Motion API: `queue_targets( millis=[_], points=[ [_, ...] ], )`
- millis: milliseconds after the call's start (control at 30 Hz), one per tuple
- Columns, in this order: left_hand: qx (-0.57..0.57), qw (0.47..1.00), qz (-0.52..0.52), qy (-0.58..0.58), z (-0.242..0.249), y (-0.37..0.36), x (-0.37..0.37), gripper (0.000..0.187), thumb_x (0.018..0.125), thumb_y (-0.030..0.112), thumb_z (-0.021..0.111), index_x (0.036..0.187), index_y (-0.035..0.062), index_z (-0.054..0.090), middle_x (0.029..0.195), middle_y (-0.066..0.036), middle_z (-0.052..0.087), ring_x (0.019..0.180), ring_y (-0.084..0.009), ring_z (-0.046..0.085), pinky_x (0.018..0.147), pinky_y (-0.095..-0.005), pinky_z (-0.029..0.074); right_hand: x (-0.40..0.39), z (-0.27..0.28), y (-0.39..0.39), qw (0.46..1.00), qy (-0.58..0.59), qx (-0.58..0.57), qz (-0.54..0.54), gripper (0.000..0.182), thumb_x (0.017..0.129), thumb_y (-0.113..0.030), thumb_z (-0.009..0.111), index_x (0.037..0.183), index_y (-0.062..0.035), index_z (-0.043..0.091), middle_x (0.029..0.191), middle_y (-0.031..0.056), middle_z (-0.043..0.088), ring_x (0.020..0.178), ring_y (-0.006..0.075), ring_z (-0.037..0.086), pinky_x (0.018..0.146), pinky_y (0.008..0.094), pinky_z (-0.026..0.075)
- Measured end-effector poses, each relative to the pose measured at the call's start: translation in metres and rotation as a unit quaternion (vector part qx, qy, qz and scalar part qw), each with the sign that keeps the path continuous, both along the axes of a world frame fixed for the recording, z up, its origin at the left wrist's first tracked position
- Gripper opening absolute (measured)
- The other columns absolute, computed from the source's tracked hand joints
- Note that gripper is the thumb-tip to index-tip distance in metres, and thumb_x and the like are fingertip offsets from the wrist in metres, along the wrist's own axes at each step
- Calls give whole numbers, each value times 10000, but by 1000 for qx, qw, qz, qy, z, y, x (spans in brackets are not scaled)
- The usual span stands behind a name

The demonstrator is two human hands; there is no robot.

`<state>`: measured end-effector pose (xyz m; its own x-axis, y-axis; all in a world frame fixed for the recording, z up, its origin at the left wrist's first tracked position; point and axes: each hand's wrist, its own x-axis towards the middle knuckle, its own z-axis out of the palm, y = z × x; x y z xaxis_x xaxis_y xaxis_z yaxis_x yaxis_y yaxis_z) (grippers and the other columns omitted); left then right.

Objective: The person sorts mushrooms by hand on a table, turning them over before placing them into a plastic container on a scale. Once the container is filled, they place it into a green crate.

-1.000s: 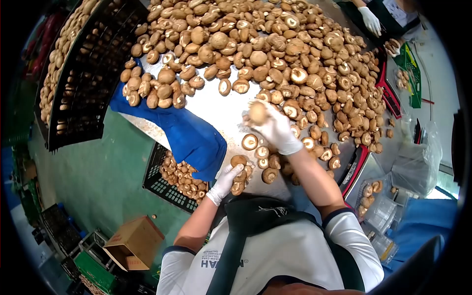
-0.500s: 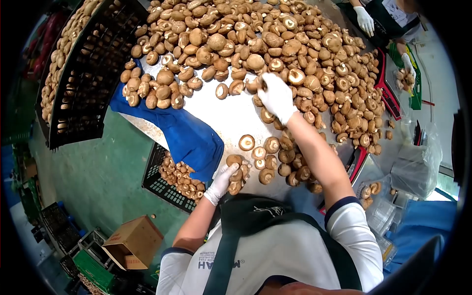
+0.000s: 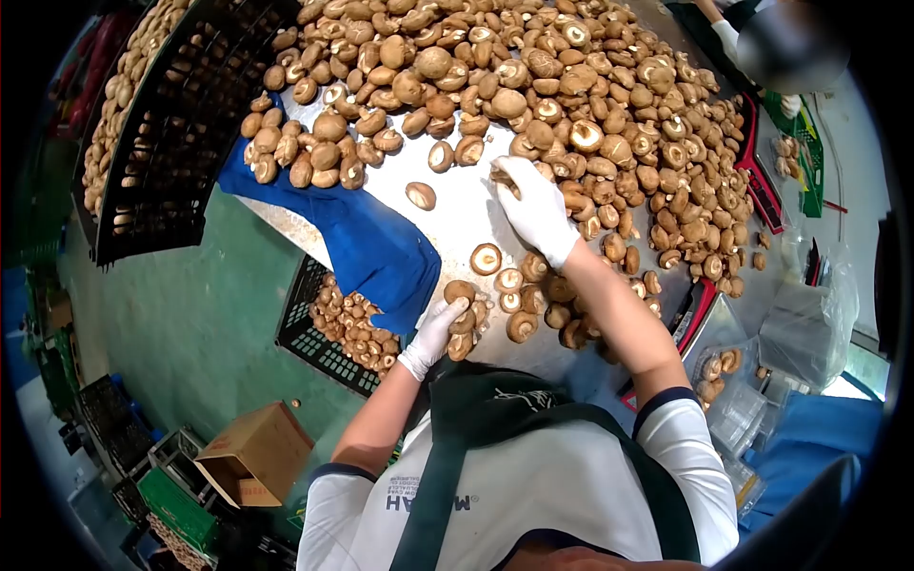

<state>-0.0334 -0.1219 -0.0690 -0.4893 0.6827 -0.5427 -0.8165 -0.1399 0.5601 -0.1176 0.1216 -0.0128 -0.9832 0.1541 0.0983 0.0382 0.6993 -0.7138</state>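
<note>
My left hand [image 3: 433, 335], in a white glove, is closed around several brown shiitake mushrooms [image 3: 461, 319] at the near edge of the table. My right hand [image 3: 535, 207], gloved too, is over the middle of the table with its fingers curled. A bit of brown mushroom shows between those fingers, mostly hidden. To the left of it one loose mushroom [image 3: 420, 196] lies on the metal tabletop [image 3: 447, 228]. Between my hands and my apron sit several more mushrooms, one gills-up [image 3: 486, 259]. A large heap of mushrooms [image 3: 609, 105] spreads beyond my right hand.
A black crate of mushrooms [image 3: 157, 143] stands tilted at the left. A blue cloth [image 3: 371, 257] drapes over the table edge, above another mushroom crate [image 3: 319, 347] on the floor. Red-edged scales [image 3: 759, 181] are at the right. Another person's gloved hand [image 3: 728, 40] shows at the upper right.
My right hand has drawn back from the heap, slightly nearer to me. A lone mushroom now lies on the bare metal left of it. My left hand still grips its mushrooms.
</note>
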Motion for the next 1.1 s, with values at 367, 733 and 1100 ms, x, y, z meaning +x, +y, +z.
queue_targets(
  millis=[367,733,1100],
  points=[
    [16,999,37,-13,-8,3,4,320,1007,278,492,1113,-1,608,916,-84,671,792,-169,649,721,-297,528,-65,-24,-14,999,16,31,12,367,856,-199,595,1211,-108,592,1112,175,599,1038,328,603,880,365,504],
    [9,999,19,-31,-19,-1,6,440,988,341,510,1278,11,496,1142,-152,640,898,-225,661,681,-335,568,-34,-5,36,693,-41,-706,-138,321,1002,-94,445,1314,-22,473,1110,105,603,872,193,626,717,290,544],
    [-17,998,-28,62,-22,8,6,482,989,400,498,1233,-15,527,1131,-155,634,889,-218,633,752,-308,528,89,39,49,541,-37,-832,-116,484,1022,-474,392,1268,-76,515,1056,137,631,909,242,652,690,339,578]
  ],
)
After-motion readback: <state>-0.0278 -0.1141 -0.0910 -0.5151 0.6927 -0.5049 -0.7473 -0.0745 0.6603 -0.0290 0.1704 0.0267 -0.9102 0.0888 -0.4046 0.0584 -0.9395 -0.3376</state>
